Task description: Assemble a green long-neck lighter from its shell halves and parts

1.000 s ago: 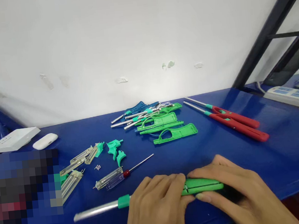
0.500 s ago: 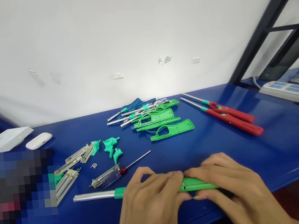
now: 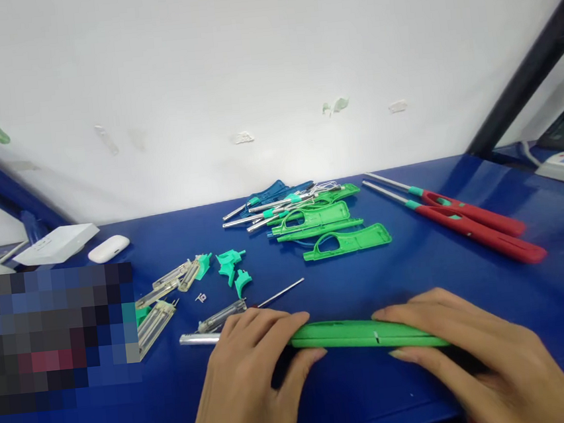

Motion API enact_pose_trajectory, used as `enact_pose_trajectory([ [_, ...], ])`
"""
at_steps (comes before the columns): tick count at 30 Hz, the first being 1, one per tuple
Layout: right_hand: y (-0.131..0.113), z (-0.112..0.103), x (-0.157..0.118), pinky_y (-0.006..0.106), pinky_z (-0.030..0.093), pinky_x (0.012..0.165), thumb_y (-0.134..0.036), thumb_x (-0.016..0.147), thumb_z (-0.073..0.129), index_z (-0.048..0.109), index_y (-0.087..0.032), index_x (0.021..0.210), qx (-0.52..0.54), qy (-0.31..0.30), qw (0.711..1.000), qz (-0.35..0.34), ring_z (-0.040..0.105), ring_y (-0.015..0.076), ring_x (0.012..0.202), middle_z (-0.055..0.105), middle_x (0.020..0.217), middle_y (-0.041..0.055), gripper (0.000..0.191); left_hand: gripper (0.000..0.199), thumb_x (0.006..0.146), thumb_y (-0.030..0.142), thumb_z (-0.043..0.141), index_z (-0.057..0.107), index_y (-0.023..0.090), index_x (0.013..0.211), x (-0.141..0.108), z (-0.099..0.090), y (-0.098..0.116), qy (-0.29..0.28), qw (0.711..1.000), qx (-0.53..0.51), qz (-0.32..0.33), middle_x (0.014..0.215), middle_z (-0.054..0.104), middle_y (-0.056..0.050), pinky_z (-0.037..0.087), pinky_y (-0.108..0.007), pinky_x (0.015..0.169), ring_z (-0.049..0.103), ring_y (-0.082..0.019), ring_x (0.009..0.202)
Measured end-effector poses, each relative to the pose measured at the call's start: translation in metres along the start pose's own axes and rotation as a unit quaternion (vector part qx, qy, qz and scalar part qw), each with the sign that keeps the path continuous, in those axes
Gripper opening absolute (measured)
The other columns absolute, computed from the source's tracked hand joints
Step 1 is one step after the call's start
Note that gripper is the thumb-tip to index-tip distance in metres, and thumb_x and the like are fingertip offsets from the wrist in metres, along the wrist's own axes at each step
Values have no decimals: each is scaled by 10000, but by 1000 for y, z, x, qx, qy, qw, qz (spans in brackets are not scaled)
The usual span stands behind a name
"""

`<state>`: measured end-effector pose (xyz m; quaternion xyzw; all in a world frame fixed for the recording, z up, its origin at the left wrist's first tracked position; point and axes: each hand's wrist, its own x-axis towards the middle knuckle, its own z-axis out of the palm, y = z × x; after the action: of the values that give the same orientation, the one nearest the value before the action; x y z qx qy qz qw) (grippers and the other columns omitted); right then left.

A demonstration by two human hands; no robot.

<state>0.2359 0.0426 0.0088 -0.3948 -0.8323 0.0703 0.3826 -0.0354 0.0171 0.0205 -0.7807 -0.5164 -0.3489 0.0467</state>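
A long-nosed lighter [image 3: 344, 336] with a green handle lies sideways between my hands, its metal tube pointing left. My left hand [image 3: 257, 367] is closed round the part where tube meets handle, thumb below and fingers above. The handle's right end is pinched by my right hand [image 3: 479, 345], which hides its tip. A small slot with a pale bit shows on the handle's near edge. Just beyond my left hand lie a clear fuel tank [image 3: 222, 315] and a screwdriver [image 3: 282, 292], partly covered by the fingers.
Clear fuel tanks [image 3: 158, 324] and teal triggers [image 3: 230, 263] lie at the left. Green handle shells [image 3: 352, 241] and metal tubes are piled at the back. Two red lighters [image 3: 483, 232] rest at the right. A white case [image 3: 109, 249] sits far left on the blue table [image 3: 369, 396].
My hands have moved apart along the lighter: the left has slid toward its tube, the right toward the handle's end. More of the green handle shows between them. The view has turned slightly left.
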Motion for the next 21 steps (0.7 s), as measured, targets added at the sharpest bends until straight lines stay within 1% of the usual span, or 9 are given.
enact_pose_trajectory([
  [5,0,2,-2,172,621,871,-424,1051,682,719,-411,1237,13,-7,1000,23,769,141,949,820,1076,-93,190,211,1086,455,570,708,306,1143,-2,0,4,-1,1000,0,-10,985,811,34,681,-463,867,801,-214,883],
  [7,-1,1,-2,155,620,857,-429,1043,693,727,-414,1227,19,-5,999,36,776,132,933,820,1068,-94,188,231,1095,460,549,712,305,1144,-2,0,4,-1,1000,0,-6,982,808,31,684,-450,853,802,-210,873],
  [9,-1,0,-1,137,619,848,-454,1016,727,738,-419,1216,29,-4,998,60,788,127,932,822,1070,-98,204,225,1105,442,534,708,304,1140,-2,0,2,5,1000,-6,3,977,805,34,685,-419,851,802,-195,867],
  [11,-2,-2,1,122,615,862,-497,967,780,753,-427,1195,45,0,994,99,804,128,949,829,1082,-106,240,208,1103,434,541,704,309,1133,-2,1,-1,16,1000,-11,8,982,802,40,683,-383,859,798,-180,865],
  [13,-3,-6,4,120,614,871,-525,917,825,782,-436,1137,70,6,988,136,815,133,938,837,1067,-115,242,196,1092,446,562,706,320,1133,-2,2,-3,27,1000,-6,5,1021,801,41,680,-362,883,798,-175,886],
  [15,-4,-10,7,128,622,848,-507,889,853,817,-431,1049,100,8,981,166,820,142,900,846,1020,-114,180,191,1083,447,576,709,337,1165,-2,4,-4,31,999,4,10,1086,804,44,677,-349,902,803,-175,925],
  [17,-5,-13,10,156,636,827,-456,873,877,842,-416,1003,126,0,974,186,822,162,878,852,993,-96,141,197,1083,415,575,698,352,1223,-2,5,-4,24,999,12,25,1136,808,55,670,-346,928,808,-174,957],
  [19,-6,-14,11,188,646,823,-406,866,891,853,-409,1028,142,-12,970,195,819,180,879,854,1000,-77,166,213,1083,379,568,674,360,1267,-1,4,-3,14,999,15,40,1136,814,72,670,-338,917,811,-170,954],
  [21,-6,-15,11,200,644,824,-373,872,891,850,-421,1083,155,-20,969,191,811,179,884,853,1018,-72,220,207,1084,371,561,658,362,1266,-1,4,-3,8,999,19,48,1108,819,89,673,-330,883,814,-167,943],
])
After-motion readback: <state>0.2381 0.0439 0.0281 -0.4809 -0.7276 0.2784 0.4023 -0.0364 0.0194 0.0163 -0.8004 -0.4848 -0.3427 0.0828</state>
